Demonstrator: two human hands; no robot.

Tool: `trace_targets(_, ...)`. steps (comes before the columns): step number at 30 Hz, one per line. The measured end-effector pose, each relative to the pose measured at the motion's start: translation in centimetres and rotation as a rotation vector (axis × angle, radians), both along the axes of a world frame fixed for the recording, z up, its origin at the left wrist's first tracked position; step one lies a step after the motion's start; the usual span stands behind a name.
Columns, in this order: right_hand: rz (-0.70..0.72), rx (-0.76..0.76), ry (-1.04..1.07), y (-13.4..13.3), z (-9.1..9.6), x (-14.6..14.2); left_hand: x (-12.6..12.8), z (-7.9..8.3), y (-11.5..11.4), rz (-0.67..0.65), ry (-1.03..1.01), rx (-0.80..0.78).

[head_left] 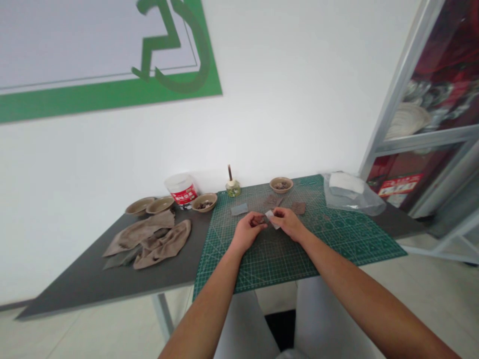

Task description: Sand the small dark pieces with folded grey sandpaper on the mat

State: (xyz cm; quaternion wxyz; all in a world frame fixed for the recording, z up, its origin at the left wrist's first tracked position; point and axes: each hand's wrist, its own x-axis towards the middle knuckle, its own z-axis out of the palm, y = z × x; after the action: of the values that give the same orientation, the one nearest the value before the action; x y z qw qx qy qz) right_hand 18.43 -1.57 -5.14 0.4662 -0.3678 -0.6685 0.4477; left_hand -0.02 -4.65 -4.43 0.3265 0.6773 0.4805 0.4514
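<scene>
Over the green cutting mat (262, 276), my right hand (290, 224) pinches a small white piece (272, 219), perhaps paper or cloth. Close by on its left, my left hand (247, 232) has its fingertips drawn together. Whatever lies between them is too small and dark to make out. Just beyond my hands are a grey rectangular piece (239, 209), a brown piece (298, 208) and another brownish scrap (270, 200). A bowl (281, 185) of small dark bits stands at the mat's back edge.
Brown and grey cloths (162, 244) lie crumpled on the dark table (123, 284) to the left. Behind them stand bowls (140, 206), a white tub (182, 191) with a red label and a small glass bottle (233, 188). A clear plastic bag (352, 199) rests at the right.
</scene>
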Motion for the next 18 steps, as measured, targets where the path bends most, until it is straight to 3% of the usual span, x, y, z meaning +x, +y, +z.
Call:
trace_targets(7,0.053,0.040,-0.126,-0.56,0.15,-0.16,-0.22,0.07,-0.01,0.016,0.032,-0.006)
trace_targets(12,0.146,0.028,-0.084,-0.64,0.21,0.00,-0.31,-0.03,0.06,0.014,-0.031,-0.060)
trace_targets(18,0.059,0.120,-0.135,-0.65,0.15,0.03,-0.30,0.06,0.02,0.016,-0.063,-0.127)
